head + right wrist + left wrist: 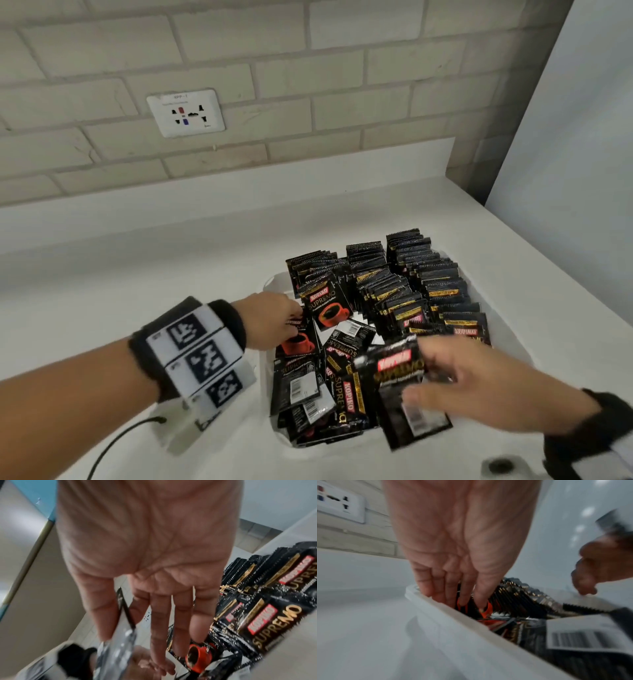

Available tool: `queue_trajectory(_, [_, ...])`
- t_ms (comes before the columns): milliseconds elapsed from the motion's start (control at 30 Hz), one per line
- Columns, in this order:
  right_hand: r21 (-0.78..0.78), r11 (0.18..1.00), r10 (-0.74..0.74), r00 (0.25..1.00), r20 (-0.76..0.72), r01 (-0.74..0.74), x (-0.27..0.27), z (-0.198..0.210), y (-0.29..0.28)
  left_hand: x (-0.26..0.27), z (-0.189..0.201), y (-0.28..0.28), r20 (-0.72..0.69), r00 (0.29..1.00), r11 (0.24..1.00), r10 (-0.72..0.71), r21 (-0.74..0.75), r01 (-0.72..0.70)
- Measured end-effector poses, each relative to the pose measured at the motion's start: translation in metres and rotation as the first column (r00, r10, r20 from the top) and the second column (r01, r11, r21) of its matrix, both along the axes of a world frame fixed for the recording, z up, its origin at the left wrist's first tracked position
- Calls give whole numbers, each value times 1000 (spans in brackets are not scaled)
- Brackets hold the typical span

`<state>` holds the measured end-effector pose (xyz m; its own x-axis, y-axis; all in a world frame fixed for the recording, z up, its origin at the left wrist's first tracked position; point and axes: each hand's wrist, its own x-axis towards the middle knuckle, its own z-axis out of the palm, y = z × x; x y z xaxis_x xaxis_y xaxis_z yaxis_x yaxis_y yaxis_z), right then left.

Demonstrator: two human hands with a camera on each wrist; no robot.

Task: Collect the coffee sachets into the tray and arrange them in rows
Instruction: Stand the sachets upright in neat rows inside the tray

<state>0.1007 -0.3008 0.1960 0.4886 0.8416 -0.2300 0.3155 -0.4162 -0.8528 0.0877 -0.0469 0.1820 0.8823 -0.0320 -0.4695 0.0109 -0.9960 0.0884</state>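
white rectangular plastic tray [270, 284] on a pale white countertop [137, 260], close to the right-hand wall panel. far and right parts of the tray packed with black foil coffee sachets standing on edge in rows [404, 274]; near-left part still a loose heap of flat, overlapping sachets [329, 383], some face up, some barcode side up, long axes pointing every which way.

left hand [274, 318] reaching over the tray's left rim, fingertips [462, 600] dipped among the sachets at the front of the left-most row; fingers mostly straight and close together, thumb against a sachet with an orange cup print [298, 342]. whether pinching it or only pressing: cannot tell, too blurred.

right hand [479, 380] above the tray's near-right corner, gripping one black sachet [407, 387] between thumb and fingers, label side up, long axis running from the hand's near side up toward the standing rows, tilted rather than upright. seen edge-on in the right wrist view [126, 616], clamped beside the thumb.

judging by this, held sachet destined for a row: rows just beyond and left of the right hand, so a turn onto its edge and a short push forward needed. left hand nearer the loose heap and the left row's open end; likely holding that row or opening a gap. risk: toppling neighbours when slotting in.
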Motion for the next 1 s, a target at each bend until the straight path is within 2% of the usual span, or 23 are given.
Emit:
queue_trajectory(100, [-43, 999, 28, 1000, 12, -28, -9, -6, 5, 11, -5, -4, -72, 996, 968, -57, 239, 73])
queue_trajectory(233, [-71, 997, 24, 996, 88, -18, -12, -12, 12, 22, -18, -9, -111, 993, 923, -31, 378, 71])
queue_trajectory(333, [-55, 998, 40, 997, 62, -37, -11, -9, 18, 27, -23, -8, -157, 988, 907, -2, 415, 67])
queue_trajectory(467, [-68, 995, 77, 997, 23, -75, -11, -2, 27, 24, -23, -11, -139, 987, 897, -77, 423, 129])
queue_trajectory(600, [-127, 984, 128, 992, -8, -128, -2, 15, 46, 21, -23, -15, -69, 998, 911, -7, 411, 35])
queue_trajectory(667, [-114, 991, 68, 997, -30, -71, 12, 15, 59, 23, -19, -14, -108, 994, 912, -24, 405, 66])
queue_trajectory(733, [-68, 997, -41, 989, -143, 31, 27, 8, 73, 25, -15, -11, -124, 992, 924, -3, 378, 50])
queue_trajectory(767, [-51, 995, -95, 966, -239, 85, 32, 4, 81, 26, -15, -9, -109, 994, 938, 22, 346, 17])
queue_trajectory(867, [-57, 962, -259, 834, -487, 266, 45, -9, 100, 27, -21, -4, -85, 992, 962, 96, 264, -70])
queue_trajectory(1000, [-91, 922, -356, 733, -580, 376, 53, -18, 111, 32, -24, -1, -142, 984, 967, 111, 244, -74])
